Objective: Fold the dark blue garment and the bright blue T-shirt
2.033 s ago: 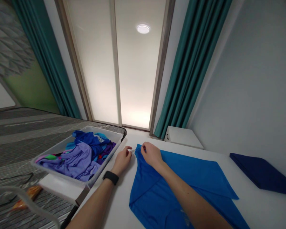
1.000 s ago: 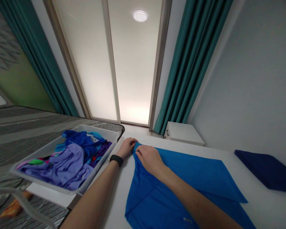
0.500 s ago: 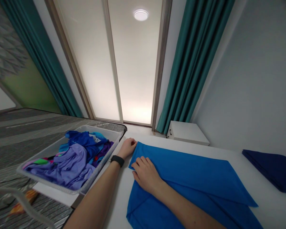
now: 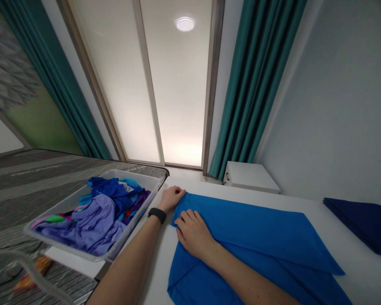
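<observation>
A bright blue piece of cloth (image 4: 254, 224), perhaps a garment, lies partly folded over on the white table, its layers spreading toward the near edge. My left hand (image 4: 171, 198), with a black band on the wrist, pinches the cloth's far left corner between closed fingers. Just to the right and nearer to me, my right hand (image 4: 194, 234) rests flat on the cloth, fingers stretched out near its left edge. The forearm of that hand covers part of the lower layers.
A clear plastic bin (image 4: 114, 250) of crumpled purple and blue clothes stands left of my arms. A folded navy cloth (image 4: 360, 224) lies at the table's right. Beyond the table (image 4: 307, 205) stand a white cabinet (image 4: 250, 176), teal curtains (image 4: 247, 93) and frosted sliding doors (image 4: 178, 93).
My left fingers have shifted slightly to the right onto the cloth's far left corner. The right hand stays in nearly the same place, and the view has tilted very slightly.
</observation>
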Motion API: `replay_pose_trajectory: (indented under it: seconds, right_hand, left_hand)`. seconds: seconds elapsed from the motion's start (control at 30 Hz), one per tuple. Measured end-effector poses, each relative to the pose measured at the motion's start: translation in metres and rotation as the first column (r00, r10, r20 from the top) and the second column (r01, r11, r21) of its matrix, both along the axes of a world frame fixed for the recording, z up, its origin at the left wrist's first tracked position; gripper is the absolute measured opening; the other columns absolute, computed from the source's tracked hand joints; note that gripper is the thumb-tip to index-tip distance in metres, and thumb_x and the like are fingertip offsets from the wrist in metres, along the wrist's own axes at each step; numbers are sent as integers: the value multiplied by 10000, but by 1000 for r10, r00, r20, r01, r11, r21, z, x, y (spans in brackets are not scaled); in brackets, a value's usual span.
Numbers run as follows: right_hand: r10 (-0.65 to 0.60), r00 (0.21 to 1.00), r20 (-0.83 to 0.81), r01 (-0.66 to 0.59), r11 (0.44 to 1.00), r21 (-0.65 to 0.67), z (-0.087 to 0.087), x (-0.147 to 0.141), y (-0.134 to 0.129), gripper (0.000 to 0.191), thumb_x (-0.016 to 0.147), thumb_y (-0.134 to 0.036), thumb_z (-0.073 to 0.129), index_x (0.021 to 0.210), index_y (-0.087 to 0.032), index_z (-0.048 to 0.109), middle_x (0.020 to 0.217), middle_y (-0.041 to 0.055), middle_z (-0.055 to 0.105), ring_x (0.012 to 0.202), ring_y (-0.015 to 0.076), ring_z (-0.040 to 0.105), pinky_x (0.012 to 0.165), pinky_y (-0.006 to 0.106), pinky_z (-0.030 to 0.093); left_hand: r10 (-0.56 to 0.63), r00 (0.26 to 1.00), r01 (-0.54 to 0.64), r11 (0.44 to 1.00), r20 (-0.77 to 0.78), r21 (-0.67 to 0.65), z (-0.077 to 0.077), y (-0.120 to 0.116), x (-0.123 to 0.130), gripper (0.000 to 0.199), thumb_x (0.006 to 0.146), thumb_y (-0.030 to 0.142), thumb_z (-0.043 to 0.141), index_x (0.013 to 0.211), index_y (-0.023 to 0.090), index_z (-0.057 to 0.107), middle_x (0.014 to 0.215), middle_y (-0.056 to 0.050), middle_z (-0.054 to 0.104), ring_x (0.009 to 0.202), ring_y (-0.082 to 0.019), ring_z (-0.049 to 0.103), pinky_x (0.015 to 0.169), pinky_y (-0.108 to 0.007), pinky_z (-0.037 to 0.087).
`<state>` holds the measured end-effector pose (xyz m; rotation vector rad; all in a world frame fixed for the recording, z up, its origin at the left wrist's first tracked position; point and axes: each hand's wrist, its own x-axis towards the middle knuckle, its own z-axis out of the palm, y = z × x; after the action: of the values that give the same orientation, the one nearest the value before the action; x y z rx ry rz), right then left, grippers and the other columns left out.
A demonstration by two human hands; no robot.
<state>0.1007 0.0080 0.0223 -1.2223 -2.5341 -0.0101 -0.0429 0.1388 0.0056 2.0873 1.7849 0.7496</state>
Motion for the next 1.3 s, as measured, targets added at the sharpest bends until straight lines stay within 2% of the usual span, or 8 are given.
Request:
replay_pose_trajectory:
  seconds: [0.17, 0.3, 0.6, 0.8, 0.9, 1.03, 1.13, 1.3]
  right_hand:
    - [66, 998, -20, -66, 997, -42, -4, 2, -1, 310, 951, -286, 483, 1224, -167, 572, 1243, 112, 595, 1201, 250, 473, 1007, 407, 386]
    - [186, 982, -25, -188, 972, -142, -11, 6, -2, 579, 996, -429, 359, 1464, -89, 351, 1538, 145, 332, 1440, 241, 217, 1181, 436, 165]
    - [192, 980, -47, -196, 924, -327, 0, 13, -3, 645, 999, -475, 280, 1502, -72, 273, 1577, 136, 201, 1471, 226, 100, 1201, 443, 91]
    - [72, 997, 28, -60, 952, -301, 13, 33, 17, 624, 982, -427, 321, 1506, -90, 278, 1575, 132, 197, 1467, 243, 127, 1189, 475, 141]
    - [-76, 994, 74, 92, 965, -244, 12, 45, 31, 618, 979, -410, 318, 1497, -73, 298, 1570, 150, 202, 1462, 264, 152, 1180, 498, 155]
    - [-223, 966, 129, 246, 948, -204, 3, 61, 49, 632, 973, -394, 316, 1501, -50, 271, 1584, 144, 148, 1470, 266, 108, 1180, 509, 114]
    - [-280, 949, 141, 306, 926, -221, -8, 69, 59, 635, 983, -409, 271, 1513, -61, 234, 1591, 125, 131, 1474, 240, 88, 1184, 495, 89]
    - [-295, 947, 127, 320, 907, -274, -21, 74, 63, 646, 989, -449, 210, 1517, -79, 232, 1586, 125, 178, 1469, 227, 125, 1183, 491, 83]
  left_hand:
    - [30, 999, -30, 1000, -31, -3, 3, -3, 2, 217, 869, 336, 587, 786, 176, 709, 801, -39, 729, 759, -182, 639, 676, -271, 388]
    - [37, 998, -35, 999, -59, 20, 2, -5, 3, 197, 868, 332, 590, 809, 182, 704, 839, -42, 730, 820, -199, 644, 724, -289, 396]
    - [38, 997, -34, 996, -60, 78, -4, -4, 1, 205, 888, 314, 552, 792, 185, 680, 840, -42, 719, 844, -211, 632, 773, -315, 408]
    - [-25, 1000, 23, 991, 19, 134, -4, -6, -6, 246, 932, 222, 440, 1031, 161, 656, 931, -57, 700, 830, -172, 637, 773, -278, 475]
    - [-85, 996, 79, 979, 23, 190, 2, -14, -3, 297, 925, 195, 429, 1137, 147, 631, 1094, -94, 663, 1000, -194, 613, 919, -307, 465]
    - [-256, 959, 280, 924, -123, 260, 4, -31, 14, 389, 968, 273, 396, 1307, 153, 545, 1334, -122, 571, 1253, -231, 494, 1075, -370, 368]
    - [-309, 915, 363, 910, -258, 198, -4, -44, 28, 474, 983, 384, 385, 1401, 172, 456, 1486, -116, 439, 1385, -245, 366, 1135, -411, 283]
    - [-241, 907, 280, 958, -345, 67, -18, -51, 34, 553, 963, 477, 398, 1440, 198, 409, 1531, -118, 365, 1431, -259, 294, 1162, -458, 203]
